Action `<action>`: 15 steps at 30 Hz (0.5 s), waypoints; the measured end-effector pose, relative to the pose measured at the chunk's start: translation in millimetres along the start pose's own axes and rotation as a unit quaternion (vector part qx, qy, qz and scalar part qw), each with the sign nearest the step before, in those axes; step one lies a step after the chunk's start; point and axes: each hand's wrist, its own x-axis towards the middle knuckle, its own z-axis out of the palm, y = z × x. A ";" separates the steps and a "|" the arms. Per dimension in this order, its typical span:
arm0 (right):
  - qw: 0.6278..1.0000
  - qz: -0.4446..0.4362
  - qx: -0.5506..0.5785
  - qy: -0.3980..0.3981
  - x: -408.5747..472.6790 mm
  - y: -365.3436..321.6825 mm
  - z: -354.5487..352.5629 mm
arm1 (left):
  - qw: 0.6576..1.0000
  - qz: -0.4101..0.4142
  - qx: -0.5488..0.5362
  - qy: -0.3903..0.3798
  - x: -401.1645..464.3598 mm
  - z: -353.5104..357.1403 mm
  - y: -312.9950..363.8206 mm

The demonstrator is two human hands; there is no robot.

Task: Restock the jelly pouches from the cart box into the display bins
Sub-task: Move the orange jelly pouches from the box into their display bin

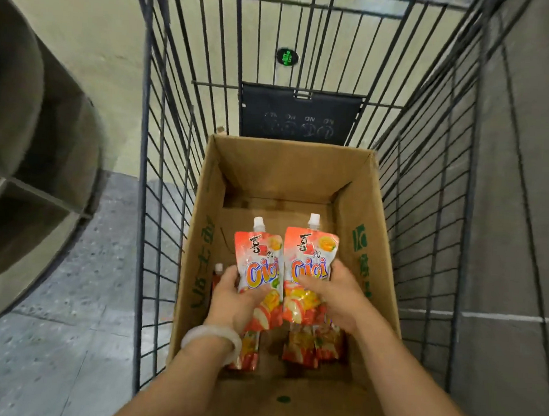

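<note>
Both hands are closed on pouches over the box (363, 214), left hand (237, 298) on one pouch (257, 265), right hand (332, 293) on another (312, 259); soft, glossy and probably slippery, these are best gripped mid-body, below the spout.

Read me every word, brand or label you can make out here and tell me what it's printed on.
"Cici": on the pouch in the left hand, left pouch.
"Cici": on the pouch in the right hand, right pouch.
Green characters on the cardboard box: not readable.
Dark cart sign: upside down, blurred.
Round green sticker: too small.
</note>
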 end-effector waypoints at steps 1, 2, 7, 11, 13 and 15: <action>1.000 -0.013 0.003 -0.009 -11.5 -9.6 -1.5 | 1.000 0.015 -0.006 -0.014 -8.7 -1.7 8.0; 0.999 -0.027 0.008 -0.016 -24.3 -20.4 -1.9 | 0.999 0.026 -0.015 -0.025 -17.3 -5.3 15.3; 0.992 -0.111 0.034 -0.037 -91.2 -66.4 18.6 | 0.990 0.109 -0.059 -0.074 -69.3 -39.9 44.5; 0.980 -0.186 0.015 -0.065 -147.9 -88.4 67.3 | 0.974 0.180 -0.113 -0.077 -117.2 -91.6 55.3; 0.973 -0.203 -0.032 -0.108 -176.9 -93.3 101.0 | 0.967 0.211 -0.128 -0.058 -144.5 -129.3 54.5; 0.963 -0.215 -0.070 -0.147 -205.7 -92.6 141.1 | 0.962 0.234 -0.138 -0.034 -173.3 -174.3 49.0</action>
